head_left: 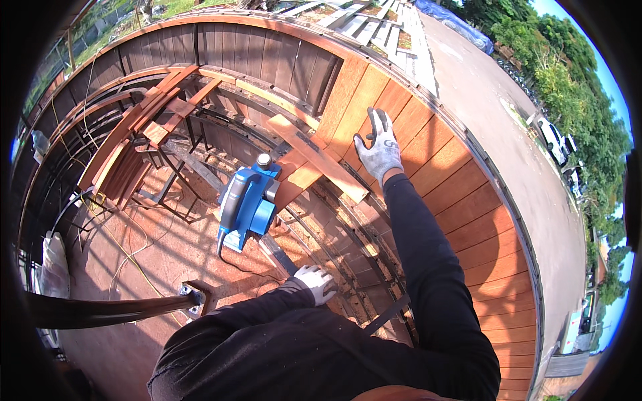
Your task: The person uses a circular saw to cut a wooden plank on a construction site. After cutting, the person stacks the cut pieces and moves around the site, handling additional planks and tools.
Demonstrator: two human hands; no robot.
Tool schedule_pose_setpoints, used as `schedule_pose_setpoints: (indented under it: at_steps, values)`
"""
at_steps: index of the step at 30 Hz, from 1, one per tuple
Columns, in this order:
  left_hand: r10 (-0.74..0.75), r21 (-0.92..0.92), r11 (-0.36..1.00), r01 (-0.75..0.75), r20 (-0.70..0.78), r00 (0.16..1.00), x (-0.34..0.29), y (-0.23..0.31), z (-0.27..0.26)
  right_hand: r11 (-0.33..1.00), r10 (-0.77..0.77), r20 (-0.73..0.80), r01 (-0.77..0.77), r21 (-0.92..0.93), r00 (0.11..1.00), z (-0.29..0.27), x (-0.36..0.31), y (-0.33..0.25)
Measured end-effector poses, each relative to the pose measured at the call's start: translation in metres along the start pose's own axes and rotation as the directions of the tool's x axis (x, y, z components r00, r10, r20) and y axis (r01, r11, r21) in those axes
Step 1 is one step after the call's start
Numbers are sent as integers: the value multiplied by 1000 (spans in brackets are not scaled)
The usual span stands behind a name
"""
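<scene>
My right hand (381, 146), in a grey-and-white work glove, reaches forward with its fingers spread against the reddish-brown wall planks (438, 157). Lower down, my left hand (315, 284), also gloved, lies beside the dark curved rails (361, 267), fingers apart and nothing visible in them. A blue electric hand planer (251, 207) with a dark handle stands to the left of both hands, apart from them. Just left of my right hand, a loose board (321, 160) lies across another plank (294, 184).
Cut boards (127, 164) are stacked on a metal stand at the left. A dark pole (120, 311) crosses the lower left, and a yellowish cord (130, 257) trails over the floor. A curved wooden wall (267, 53) rings the area; pale slats (381, 30) lie beyond it.
</scene>
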State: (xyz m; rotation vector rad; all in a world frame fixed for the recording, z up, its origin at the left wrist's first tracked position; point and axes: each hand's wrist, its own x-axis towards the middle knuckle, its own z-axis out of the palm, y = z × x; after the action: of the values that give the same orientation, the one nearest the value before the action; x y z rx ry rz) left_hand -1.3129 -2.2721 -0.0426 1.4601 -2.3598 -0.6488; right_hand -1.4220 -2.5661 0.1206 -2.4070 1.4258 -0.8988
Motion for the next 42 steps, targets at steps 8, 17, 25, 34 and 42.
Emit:
schedule_pose_setpoints:
  at_steps: [8, 17, 25, 34, 42]
  values:
    - [8, -3, 1000, -8, 24, 1000, -1, -2, 2, 999, 35, 61, -33, -26, 998, 13, 24, 5]
    - [-22, 46, 999, 17, 121, 992, 2, -1, 2, 917, -107, 251, 193, -350, 962, 16, 59, -8]
    - [-98, 95, 992, 85, 139, 985, 11, 9, -2, 985, -129, 558, 42, 166, 820, -47, -107, -106]
    - [-116, 206, 974, 96, 88, 989, 10, -5, 31, 695, 672, 114, -677, 242, 731, -122, -433, -87]
    - [-34, -465, 879, 105, 158, 987, 74, -2, 62, 238, 651, -754, -966, 97, 85, -185, -656, -151]
